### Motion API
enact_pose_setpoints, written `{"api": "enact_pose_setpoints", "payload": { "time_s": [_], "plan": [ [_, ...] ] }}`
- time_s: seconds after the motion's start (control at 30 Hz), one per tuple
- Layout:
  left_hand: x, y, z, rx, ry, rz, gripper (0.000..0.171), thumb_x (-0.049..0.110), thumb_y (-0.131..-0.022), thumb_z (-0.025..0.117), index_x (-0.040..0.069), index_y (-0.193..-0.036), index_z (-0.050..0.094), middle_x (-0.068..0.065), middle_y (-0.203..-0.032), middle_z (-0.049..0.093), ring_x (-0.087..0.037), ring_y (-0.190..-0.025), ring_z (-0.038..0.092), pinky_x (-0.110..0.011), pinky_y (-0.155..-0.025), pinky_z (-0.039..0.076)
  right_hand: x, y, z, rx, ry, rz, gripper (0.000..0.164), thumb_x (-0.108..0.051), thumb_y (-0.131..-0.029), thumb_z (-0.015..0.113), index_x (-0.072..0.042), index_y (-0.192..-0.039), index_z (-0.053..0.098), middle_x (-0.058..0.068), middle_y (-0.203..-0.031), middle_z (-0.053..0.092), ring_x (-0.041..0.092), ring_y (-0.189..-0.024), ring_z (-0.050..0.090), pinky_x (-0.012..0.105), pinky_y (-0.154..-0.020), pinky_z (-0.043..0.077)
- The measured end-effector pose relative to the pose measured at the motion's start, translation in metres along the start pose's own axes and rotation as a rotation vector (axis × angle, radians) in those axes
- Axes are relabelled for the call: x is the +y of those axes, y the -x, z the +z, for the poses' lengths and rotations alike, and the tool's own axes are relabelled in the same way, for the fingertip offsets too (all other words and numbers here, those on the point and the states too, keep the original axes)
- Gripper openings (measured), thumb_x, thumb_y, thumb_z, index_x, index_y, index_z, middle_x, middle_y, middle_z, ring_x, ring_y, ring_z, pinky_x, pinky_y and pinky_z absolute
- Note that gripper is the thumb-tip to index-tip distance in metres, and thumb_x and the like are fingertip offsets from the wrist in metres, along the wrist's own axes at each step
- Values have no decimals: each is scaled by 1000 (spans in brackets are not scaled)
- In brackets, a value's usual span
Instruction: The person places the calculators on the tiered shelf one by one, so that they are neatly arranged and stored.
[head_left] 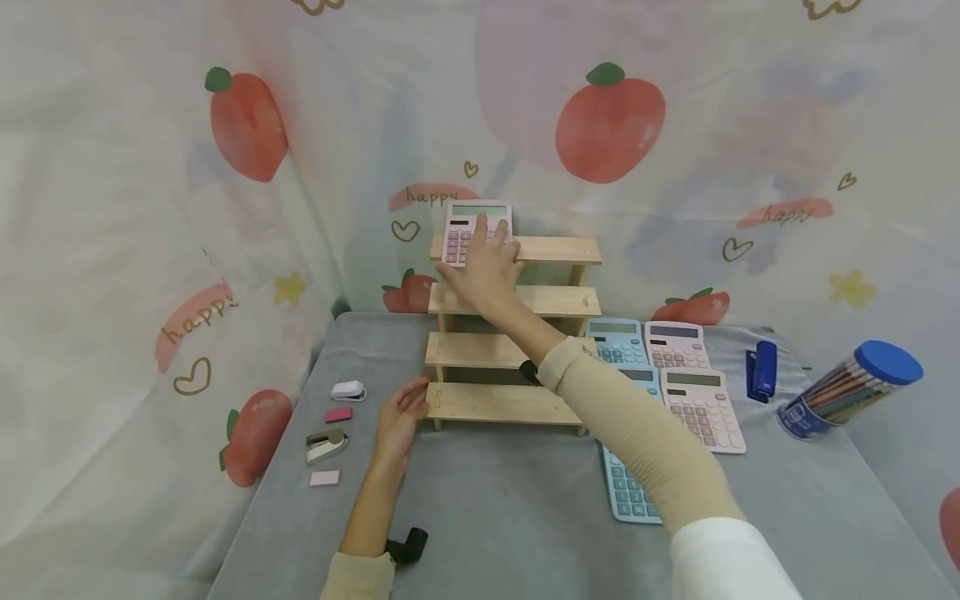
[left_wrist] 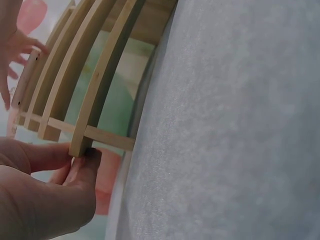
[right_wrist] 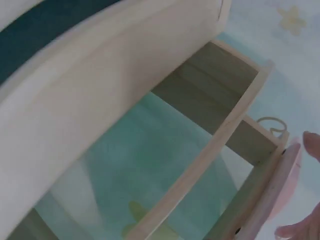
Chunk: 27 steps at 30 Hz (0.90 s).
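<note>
A light wooden four-tier step rack (head_left: pixel 510 403) stands at the middle of the table. On its top tier a pink calculator (head_left: pixel 457 237) leans at the left end, screen upward and keys facing me. My right hand (head_left: pixel 489 268) is in front of that calculator with its fingers straight and spread; whether the fingertips touch it is unclear. In the left wrist view, the thumb and fingers of my left hand (left_wrist: pixel 55 185) pinch the left end of the lowest tier. The right wrist view catches the calculator's edge (right_wrist: pixel 285 175) and a few fingertips.
Right of the rack lie several blue and pink calculators (head_left: pixel 701 408), partly behind my right arm. Farther right are a blue stapler (head_left: pixel 763 371) and a tilted, blue-lidded tub of pencils (head_left: pixel 847 390). Small staplers (head_left: pixel 327 446) and erasers (head_left: pixel 325 478) line the left side.
</note>
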<state>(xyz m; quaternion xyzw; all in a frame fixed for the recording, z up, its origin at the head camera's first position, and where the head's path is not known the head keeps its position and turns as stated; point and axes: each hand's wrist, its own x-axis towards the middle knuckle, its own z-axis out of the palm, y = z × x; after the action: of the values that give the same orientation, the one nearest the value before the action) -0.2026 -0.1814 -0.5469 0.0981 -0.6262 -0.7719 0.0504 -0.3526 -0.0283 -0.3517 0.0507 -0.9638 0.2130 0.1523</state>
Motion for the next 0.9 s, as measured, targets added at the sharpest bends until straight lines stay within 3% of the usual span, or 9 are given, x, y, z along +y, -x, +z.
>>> {"api": "enact_pose_setpoints", "payload": {
  "time_s": [0.23, 0.43, 0.57, 0.9],
  "plan": [
    [-1, 2, 2, -1, -11, 8, 47, -15, -94, 55, -4, -139, 60, -22, -149, 56, -32, -143, 49, -19, -97, 51, 40, 46, -23, 28, -162, -90, 104, -67, -88, 71, -15, -165, 24, 21, -169, 18, 45, -150, 27, 67, -110, 37],
    [0, 2, 1, -7, 11, 34, 51, -15, -94, 54, -5, -144, 54, -22, -149, 56, -31, -143, 49, -20, -99, 51, 85, 96, -37, 44, -181, -147, 94, -60, -91, 73, -14, -162, 33, 19, -169, 21, 46, -151, 28, 70, -113, 33],
    [0, 3, 2, -3, 14, 36, 51, -15, -94, 55, -4, -144, 54, -22, -149, 56, -31, -142, 50, -19, -98, 51, 113, 127, -44, 40, -188, -139, 92, -56, -90, 76, -12, -160, 36, 20, -168, 25, 47, -150, 30, 71, -112, 33],
    [0, 2, 3, -8, -3, 38, 51, -14, -94, 56, -6, -145, 52, -23, -150, 55, -29, -142, 50, -18, -97, 50, 184, 199, -53, -12, -199, -96, 90, -48, -92, 78, -6, -159, 36, 26, -164, 28, 54, -139, 42, 74, -95, 47]
  ]
}}
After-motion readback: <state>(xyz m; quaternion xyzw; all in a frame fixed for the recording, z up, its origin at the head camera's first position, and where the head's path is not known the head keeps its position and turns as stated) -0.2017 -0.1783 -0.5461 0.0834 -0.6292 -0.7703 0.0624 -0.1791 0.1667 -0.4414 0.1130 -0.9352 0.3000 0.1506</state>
